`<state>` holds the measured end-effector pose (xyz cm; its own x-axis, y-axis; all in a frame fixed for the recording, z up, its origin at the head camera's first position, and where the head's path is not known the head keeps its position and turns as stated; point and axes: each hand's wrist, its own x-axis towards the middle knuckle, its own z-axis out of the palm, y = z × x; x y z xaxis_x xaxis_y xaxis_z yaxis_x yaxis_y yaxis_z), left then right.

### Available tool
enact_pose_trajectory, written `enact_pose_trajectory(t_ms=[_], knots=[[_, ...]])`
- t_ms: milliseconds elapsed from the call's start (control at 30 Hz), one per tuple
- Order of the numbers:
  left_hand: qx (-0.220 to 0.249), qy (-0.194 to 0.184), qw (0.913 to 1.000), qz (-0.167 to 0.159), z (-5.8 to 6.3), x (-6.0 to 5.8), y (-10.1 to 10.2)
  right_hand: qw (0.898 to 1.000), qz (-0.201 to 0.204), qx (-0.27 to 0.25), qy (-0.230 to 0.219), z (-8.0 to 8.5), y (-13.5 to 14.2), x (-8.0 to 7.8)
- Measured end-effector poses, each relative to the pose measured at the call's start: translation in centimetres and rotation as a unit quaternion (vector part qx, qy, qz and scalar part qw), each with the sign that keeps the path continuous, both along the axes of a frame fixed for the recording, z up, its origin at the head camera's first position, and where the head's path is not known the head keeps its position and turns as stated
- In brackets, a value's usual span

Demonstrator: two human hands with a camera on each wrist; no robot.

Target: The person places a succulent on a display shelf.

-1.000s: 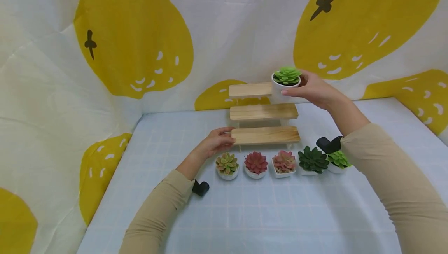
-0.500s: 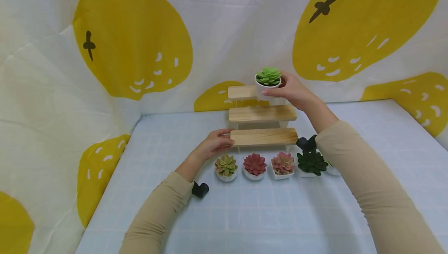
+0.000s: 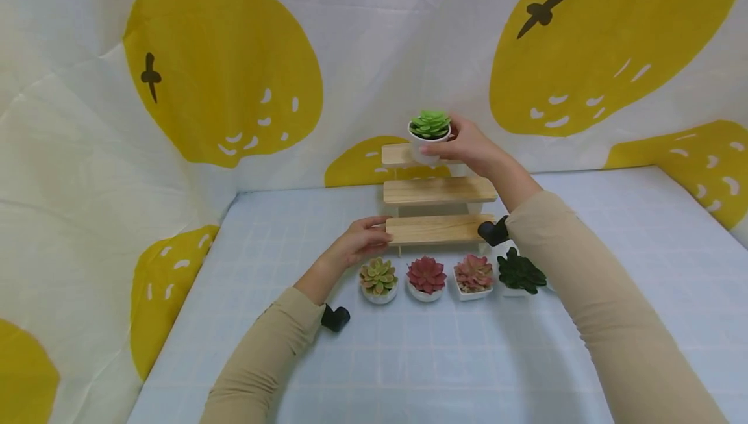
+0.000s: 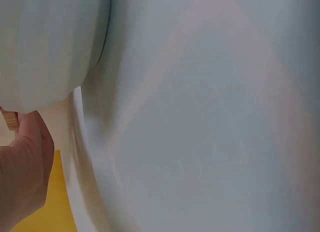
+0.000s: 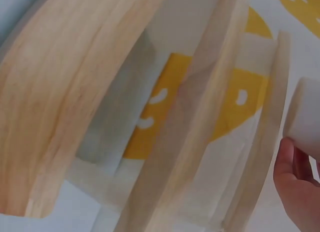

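Observation:
Up at the top tier of a three-tier wooden display stand (image 3: 439, 190), my right hand (image 3: 470, 146) grips a small white pot with a bright green artificial succulent (image 3: 430, 126). The right wrist view shows that pot (image 5: 306, 117) just off the top board (image 5: 260, 137), with a narrow gap between them. At the stand's lower left, my left hand (image 3: 359, 242) pinches the end of the bottom board (image 3: 441, 230) between thumb and fingers. The left wrist view catches the hand (image 4: 27, 167) and a bit of the wood (image 4: 10, 120).
In front of the stand is a row of potted succulents: yellow-green (image 3: 378, 278), red (image 3: 426, 276), pink (image 3: 474, 274) and dark green (image 3: 520, 273). Another white pot is mostly hidden by the right sleeve (image 3: 584, 287). A patterned cloth backdrop (image 3: 374, 73) hangs close behind the stand.
My right hand has carried the bright green succulent leftward along the top board, from its right end toward the middle. The left hand has stayed on the bottom board.

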<state>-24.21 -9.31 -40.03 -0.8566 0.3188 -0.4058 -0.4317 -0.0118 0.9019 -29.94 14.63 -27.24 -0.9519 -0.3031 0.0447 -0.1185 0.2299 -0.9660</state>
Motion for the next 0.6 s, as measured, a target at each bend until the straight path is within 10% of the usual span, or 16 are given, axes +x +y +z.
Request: enact_pose_trajectory(t_ms=[600], knots=[[0.019, -0.012, 0.9997, 0.009, -0.3, -0.2, 0.0, 1.0, -0.005, -0.001, -0.011, -0.1, -2.1, -1.4]])
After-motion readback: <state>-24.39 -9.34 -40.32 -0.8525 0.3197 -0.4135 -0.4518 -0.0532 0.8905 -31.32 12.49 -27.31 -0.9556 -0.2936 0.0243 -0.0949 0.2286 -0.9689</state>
